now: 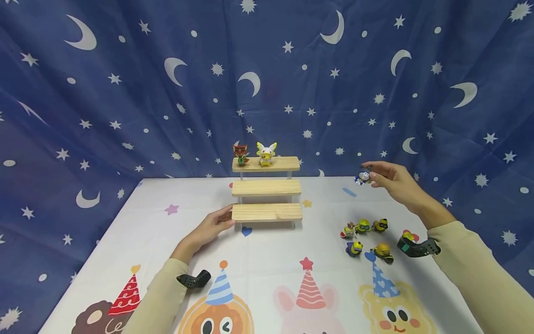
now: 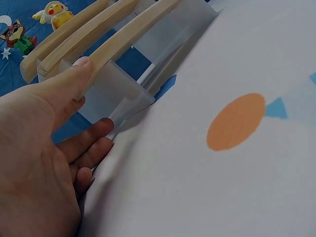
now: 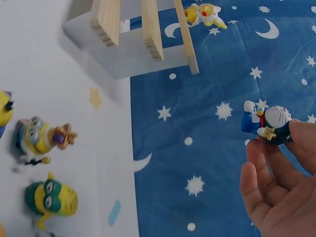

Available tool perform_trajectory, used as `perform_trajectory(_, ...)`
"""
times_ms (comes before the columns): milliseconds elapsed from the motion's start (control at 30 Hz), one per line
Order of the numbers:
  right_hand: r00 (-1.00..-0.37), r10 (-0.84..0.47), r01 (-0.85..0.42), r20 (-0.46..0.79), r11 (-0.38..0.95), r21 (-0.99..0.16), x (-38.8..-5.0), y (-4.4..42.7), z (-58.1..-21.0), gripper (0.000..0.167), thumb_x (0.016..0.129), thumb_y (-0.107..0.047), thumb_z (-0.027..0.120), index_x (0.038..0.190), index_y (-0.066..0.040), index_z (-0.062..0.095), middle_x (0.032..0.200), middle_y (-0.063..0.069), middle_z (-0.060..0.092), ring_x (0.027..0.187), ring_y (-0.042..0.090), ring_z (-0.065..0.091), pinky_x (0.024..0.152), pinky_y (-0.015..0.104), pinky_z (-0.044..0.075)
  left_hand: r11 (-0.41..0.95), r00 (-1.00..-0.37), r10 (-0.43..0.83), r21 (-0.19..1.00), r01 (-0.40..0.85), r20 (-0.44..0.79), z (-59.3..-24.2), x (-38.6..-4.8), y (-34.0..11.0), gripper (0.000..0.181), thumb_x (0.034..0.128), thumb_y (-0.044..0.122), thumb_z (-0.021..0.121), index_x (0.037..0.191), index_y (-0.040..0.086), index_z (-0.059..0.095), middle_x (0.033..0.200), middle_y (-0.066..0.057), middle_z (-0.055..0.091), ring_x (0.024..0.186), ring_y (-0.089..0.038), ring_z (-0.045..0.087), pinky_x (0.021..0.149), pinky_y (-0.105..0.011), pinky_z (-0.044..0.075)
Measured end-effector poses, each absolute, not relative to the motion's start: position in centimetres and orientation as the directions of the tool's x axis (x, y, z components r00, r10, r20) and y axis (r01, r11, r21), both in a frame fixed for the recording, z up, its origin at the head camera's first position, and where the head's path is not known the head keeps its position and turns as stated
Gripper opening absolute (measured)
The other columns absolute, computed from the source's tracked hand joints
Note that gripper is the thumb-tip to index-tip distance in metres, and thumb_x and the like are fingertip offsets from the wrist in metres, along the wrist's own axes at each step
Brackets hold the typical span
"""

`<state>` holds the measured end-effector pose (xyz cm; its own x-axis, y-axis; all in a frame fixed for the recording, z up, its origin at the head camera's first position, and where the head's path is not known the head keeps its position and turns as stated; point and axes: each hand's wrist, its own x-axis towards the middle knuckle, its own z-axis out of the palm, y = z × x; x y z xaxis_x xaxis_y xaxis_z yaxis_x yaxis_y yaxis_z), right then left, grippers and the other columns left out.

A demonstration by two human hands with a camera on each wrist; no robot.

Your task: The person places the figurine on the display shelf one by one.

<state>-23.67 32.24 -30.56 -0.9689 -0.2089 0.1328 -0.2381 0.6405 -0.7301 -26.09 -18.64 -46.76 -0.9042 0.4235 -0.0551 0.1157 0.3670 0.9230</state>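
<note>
A three-step wooden display stand (image 1: 267,212) with clear side panels stands at the table's back. My left hand (image 1: 210,228) holds the left end of its lowest step; in the left wrist view the thumb (image 2: 79,69) lies on the wood and the other fingers are beside the clear panel. On the top step stand a fox figurine (image 1: 240,155) in green and a white-and-yellow figurine (image 1: 266,154). My right hand (image 1: 390,178) pinches a blue-and-white cat figurine (image 3: 270,122) in the air, right of the stand. Its head is partly covered by the fingers.
Several yellow minion figurines lie on the right of the table, among them one with a crown-like top (image 3: 39,136) and one in green (image 3: 52,197). A dark blue curtain (image 1: 267,93) with moons and stars hangs behind the white patterned tablecloth (image 1: 167,241).
</note>
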Motion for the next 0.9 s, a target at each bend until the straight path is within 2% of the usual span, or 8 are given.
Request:
perform_trajectory(100,-0.969,-0.213,-0.235,0.126,0.633,-0.737,-24.2,31.4,-30.5,0.046,0.109,-0.027,0.046,0.149,-0.005,0.046,0.135,0.007,0.059,0.098,-0.009,0.058,0.085,0.007,0.049,0.369,-0.904,0.424,0.923,0.111,-0.061,-46.7,-26.2,-18.4,0.072,0.1018,0.033,0.061,0.161,0.012,0.027,0.158,-0.022,0.043,0.144,-0.040,0.044,0.119,-0.057,0.036)
perform_trajectory(200,-0.968,-0.223,-0.232,0.114,0.625,-0.746,-24.8,30.8,-30.5,0.045,0.110,-0.026,0.044,0.150,-0.006,0.045,0.146,0.020,0.052,0.101,-0.008,0.056,0.086,0.008,0.050,0.371,-0.904,0.421,0.923,0.105,-0.066,-46.6,-26.2,-18.4,0.071,0.1018,0.033,0.061,0.161,0.013,0.027,0.158,-0.021,0.043,0.144,-0.040,0.045,0.119,-0.057,0.036)
perform_trajectory(300,-0.969,-0.224,-0.223,0.101,0.632,-0.742,-25.3,30.4,-30.6,0.044,0.110,-0.025,0.042,0.151,-0.008,0.044,0.151,0.019,0.049,0.102,-0.007,0.055,0.090,0.014,0.051,0.370,-0.905,0.421,0.923,0.106,-0.065,-46.6,-26.2,-18.4,0.071,0.1020,0.033,0.061,0.161,0.013,0.027,0.158,-0.021,0.043,0.144,-0.040,0.044,0.119,-0.057,0.036)
perform_trajectory(400,-0.970,-0.226,-0.221,0.095,0.638,-0.738,-25.7,30.0,-30.6,0.044,0.111,-0.024,0.041,0.152,-0.008,0.044,0.152,0.019,0.048,0.106,0.000,0.056,0.094,0.023,0.053,0.367,-0.906,0.419,0.925,0.102,-0.066,-46.6,-26.1,-18.4,0.071,0.1019,0.033,0.061,0.161,0.013,0.027,0.158,-0.021,0.042,0.144,-0.040,0.044,0.119,-0.057,0.035)
perform_trajectory(533,-0.965,-0.248,-0.230,0.090,0.625,-0.746,-26.2,29.5,-30.5,0.043,0.111,-0.022,0.040,0.152,-0.007,0.043,0.155,0.020,0.045,0.121,0.020,0.056,0.100,0.034,0.055,0.371,-0.906,0.416,0.924,0.092,-0.078,-46.6,-26.0,-18.5,0.072,0.1017,0.033,0.061,0.161,0.013,0.027,0.159,-0.021,0.041,0.144,-0.040,0.043,0.120,-0.057,0.035)
perform_trajectory(667,-0.961,-0.267,-0.228,0.074,0.612,-0.758,-27.0,28.9,-30.2,0.043,0.111,-0.020,0.039,0.152,-0.007,0.042,0.158,0.021,0.041,0.135,0.037,0.049,0.108,0.051,0.049,0.365,-0.906,0.416,0.927,0.090,-0.076,-46.7,-26.1,-18.5,0.072,0.1016,0.034,0.061,0.161,0.013,0.027,0.159,-0.021,0.042,0.144,-0.040,0.043,0.120,-0.057,0.035)
perform_trajectory(733,-0.961,-0.270,-0.222,0.065,0.608,-0.762,-27.4,28.5,-30.1,0.042,0.111,-0.018,0.039,0.152,-0.007,0.042,0.159,0.021,0.040,0.138,0.041,0.047,0.111,0.058,0.045,0.356,-0.906,0.417,0.930,0.093,-0.070,-46.6,-26.1,-18.5,0.072,0.1016,0.033,0.061,0.161,0.012,0.027,0.158,-0.021,0.042,0.144,-0.040,0.043,0.120,-0.057,0.034)
perform_trajectory(900,-0.958,-0.285,-0.211,0.042,0.599,-0.773,-28.6,27.1,-29.9,0.042,0.110,-0.016,0.042,0.151,-0.008,0.043,0.160,0.020,0.040,0.141,0.041,0.046,0.114,0.060,0.041,0.360,-0.904,0.421,0.928,0.095,-0.071,-46.5,-26.3,-18.5,0.072,0.1016,0.034,0.061,0.161,0.013,0.027,0.159,-0.021,0.041,0.145,-0.040,0.043,0.120,-0.058,0.034)
